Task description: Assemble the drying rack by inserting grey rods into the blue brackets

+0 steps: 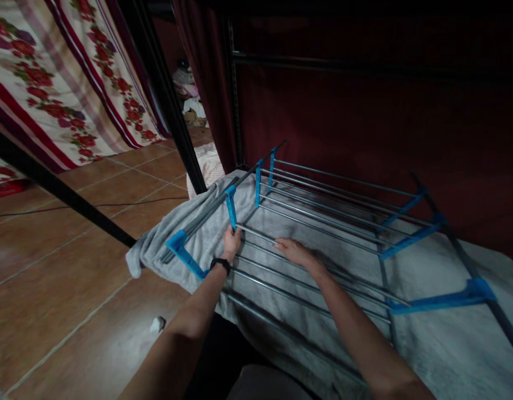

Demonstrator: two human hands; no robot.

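Observation:
A rack [323, 222] of grey metal tubes, thin silver rods and blue plastic brackets lies on a grey blanket [439, 344]. My left hand [231, 243], with a black band on its wrist, is closed around the lower end of a blue bracket [231, 205], where a rod meets it. Farther right, my right hand [294, 253] has its fingers closed on a metal rod [256, 232] that runs from that bracket. Its fingertips show only in part. Another blue bracket [185, 255] stands to the left of my left hand.
Black metal posts [168, 94] rise at the left, with a dark red cloth [343, 122] behind the rack. A flowered curtain [73, 83] hangs over the tiled floor [64, 250]. On the floor lie a dark cable [106, 205] and a small white object [157, 324].

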